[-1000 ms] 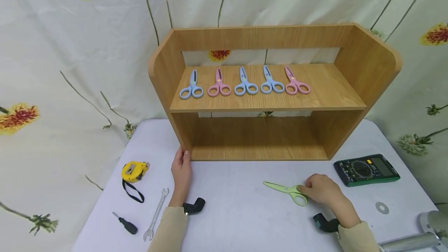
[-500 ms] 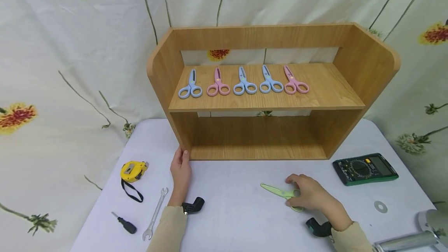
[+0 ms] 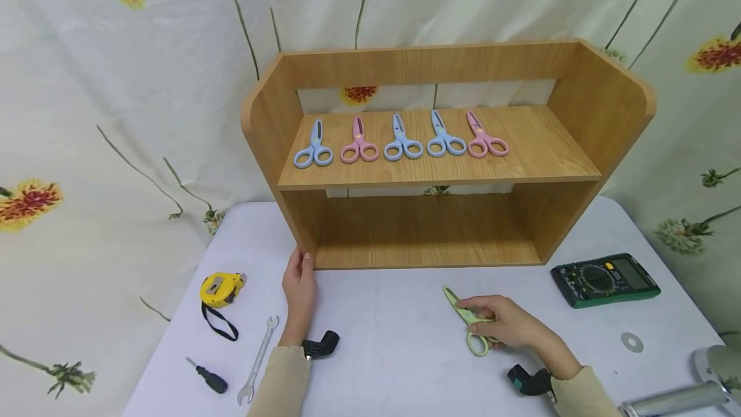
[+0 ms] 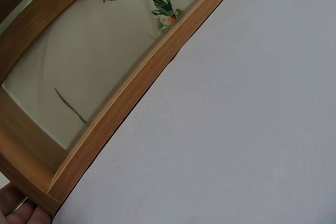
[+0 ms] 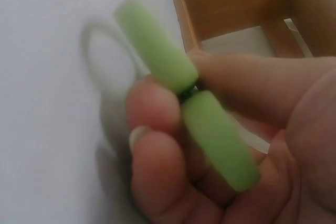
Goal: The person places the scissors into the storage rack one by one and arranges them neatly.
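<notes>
My right hand (image 3: 505,324) pinches a pair of light green scissors (image 3: 467,316) over the white table, blades pointing to the far left. In the right wrist view the green handle loops (image 5: 157,45) show edge-on between thumb and fingers, a shadow on the cloth beside them. My left hand (image 3: 300,288) holds the lower left front corner of a two-tier wooden shelf (image 3: 440,180), thumb on the front edge. Only its fingertips (image 4: 21,211) appear in the left wrist view. On the upper tier lie several blue scissors (image 3: 402,145) and two pink scissors (image 3: 359,147) in a row, blades pointing back.
Left of my left arm lie a yellow tape measure (image 3: 222,289), a wrench (image 3: 258,360) and a black screwdriver (image 3: 210,377). A multimeter (image 3: 604,280), a grey washer (image 3: 631,342) and a metal cylindrical fixture (image 3: 674,401) are at the right. A floral cloth hangs behind.
My right hand has moved left and regripped the green scissors, which have turned so the blades point further back and the handles hang closer to me. My left hand stays at the shelf corner.
</notes>
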`<state>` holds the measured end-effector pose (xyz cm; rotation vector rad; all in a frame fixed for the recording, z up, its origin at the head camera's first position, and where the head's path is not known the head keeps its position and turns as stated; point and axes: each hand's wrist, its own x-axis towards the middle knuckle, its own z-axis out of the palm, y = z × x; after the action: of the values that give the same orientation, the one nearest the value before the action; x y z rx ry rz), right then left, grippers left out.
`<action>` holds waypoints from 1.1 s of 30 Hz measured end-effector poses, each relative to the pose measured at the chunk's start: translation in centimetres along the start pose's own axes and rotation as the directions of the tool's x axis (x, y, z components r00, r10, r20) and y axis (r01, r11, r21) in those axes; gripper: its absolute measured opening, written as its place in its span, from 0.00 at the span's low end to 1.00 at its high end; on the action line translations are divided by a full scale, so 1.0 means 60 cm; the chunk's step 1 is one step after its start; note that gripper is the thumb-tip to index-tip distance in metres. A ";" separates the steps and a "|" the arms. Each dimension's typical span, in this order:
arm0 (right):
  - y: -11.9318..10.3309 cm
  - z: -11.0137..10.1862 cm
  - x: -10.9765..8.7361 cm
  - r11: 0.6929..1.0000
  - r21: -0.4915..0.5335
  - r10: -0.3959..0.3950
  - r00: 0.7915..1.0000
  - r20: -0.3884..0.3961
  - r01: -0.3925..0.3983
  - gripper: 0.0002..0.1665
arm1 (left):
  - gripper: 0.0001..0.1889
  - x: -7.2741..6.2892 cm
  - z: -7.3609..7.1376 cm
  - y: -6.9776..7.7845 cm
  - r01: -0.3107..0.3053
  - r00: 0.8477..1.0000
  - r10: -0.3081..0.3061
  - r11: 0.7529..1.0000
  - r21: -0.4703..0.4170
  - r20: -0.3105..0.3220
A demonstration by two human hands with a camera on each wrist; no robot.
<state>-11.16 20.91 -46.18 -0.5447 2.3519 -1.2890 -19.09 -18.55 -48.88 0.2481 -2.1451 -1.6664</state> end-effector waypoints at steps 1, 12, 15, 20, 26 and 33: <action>0.000 0.000 0.000 1.000 0.011 0.003 1.000 0.005 -0.003 0.25 | 0.25 -0.001 0.000 0.000 0.003 1.000 -0.003 1.000 0.002 0.000; -0.001 -0.004 -0.004 0.977 0.203 -0.091 0.992 0.093 0.071 0.17 | 0.24 -0.004 0.002 -0.004 0.006 1.000 -0.006 1.000 -0.018 -0.003; -0.027 -0.019 -0.004 0.937 0.309 -0.205 0.973 0.110 0.163 0.16 | 0.24 -0.002 0.002 -0.003 0.005 1.000 -0.005 1.000 -0.021 -0.009; -0.109 -0.087 0.001 0.798 0.393 -0.507 0.861 0.028 0.457 0.22 | 0.24 0.002 0.002 -0.001 0.001 1.000 -0.001 1.000 -0.021 -0.006; -0.214 -0.195 -0.003 0.798 0.212 -0.505 0.817 -0.277 0.565 0.25 | 0.24 0.003 0.002 0.000 0.004 1.000 -0.004 0.999 -0.032 -0.007; -0.274 -0.306 0.030 0.997 -0.034 -0.072 0.764 -0.642 0.066 0.19 | 0.24 0.003 0.000 -0.001 0.006 1.000 -0.006 1.000 -0.012 -0.010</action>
<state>-19.85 24.60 -23.36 -0.1949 2.9034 -1.7110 -19.27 -18.65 -48.91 0.2591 -2.1283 -1.6774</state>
